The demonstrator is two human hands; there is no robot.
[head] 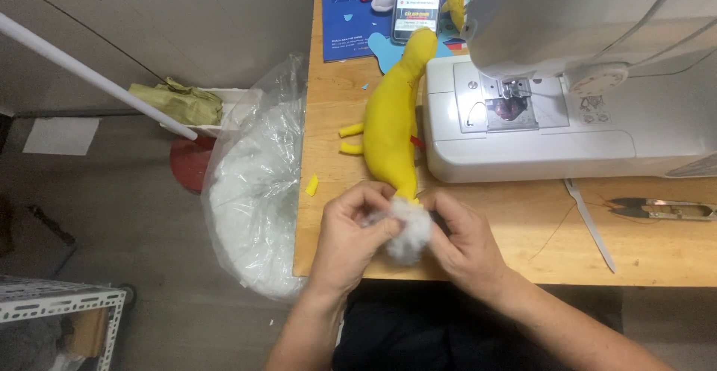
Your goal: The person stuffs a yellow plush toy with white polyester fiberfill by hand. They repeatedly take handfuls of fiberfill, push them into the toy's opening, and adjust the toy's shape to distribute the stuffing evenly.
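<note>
At the near edge of the wooden worktop (478,214), both hands, left (351,225) and right (463,240), pinch a white tuft of fibre stuffing (409,233) against the open end of the long yellow fabric toy body (390,128), both probably light, soft, compressible, best gripped near that opening.

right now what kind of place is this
Likely a home sewing or toy-making corner: a white sewing machine on a wooden table, a yellow stuffed toy, and a clear bag of white stuffing beside it.
</note>
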